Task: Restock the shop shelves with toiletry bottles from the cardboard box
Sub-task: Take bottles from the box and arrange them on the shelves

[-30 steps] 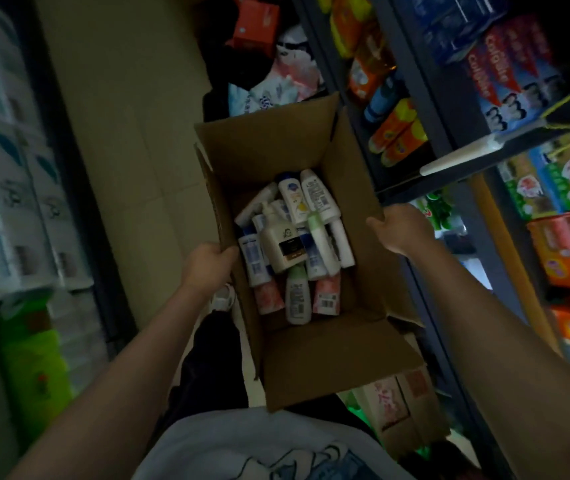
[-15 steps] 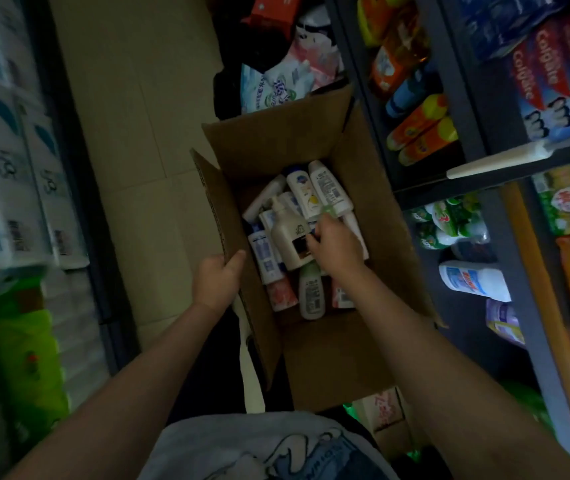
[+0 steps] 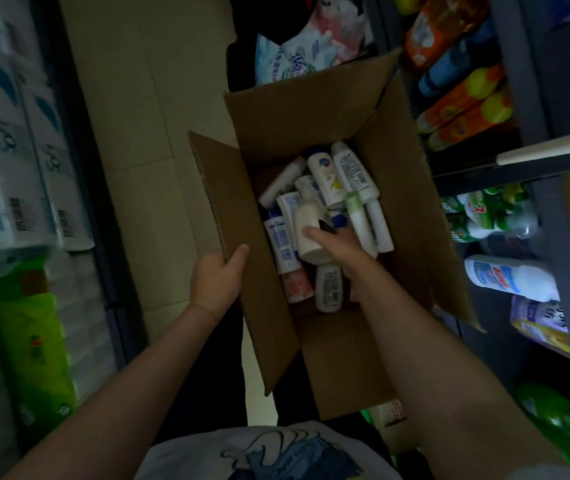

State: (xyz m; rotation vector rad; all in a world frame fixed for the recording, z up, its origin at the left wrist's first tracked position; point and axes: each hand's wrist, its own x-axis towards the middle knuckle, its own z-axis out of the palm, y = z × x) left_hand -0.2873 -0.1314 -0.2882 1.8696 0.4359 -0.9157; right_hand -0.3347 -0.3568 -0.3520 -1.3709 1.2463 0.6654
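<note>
An open cardboard box is held in front of me, with several white toiletry bottles piled inside. My left hand grips the box's left flap, thumb over its edge. My right hand reaches into the box and grips a cream pump bottle lying on top of the pile, thumb across its body. A green-capped bottle lies just right of it. A white bottle with a barcode label lies at the far end.
Dark metal shelves on the right carry orange bottles, green packs and a white and blue bottle. Wrapped tissue rolls and green packs fill the left side. Tiled floor runs between. Soft packs lie beyond the box.
My right hand left the box's right wall, went down into the box and closed round the cream pump bottle. My left hand shifted its hold on the left flap. The view moved closer.
</note>
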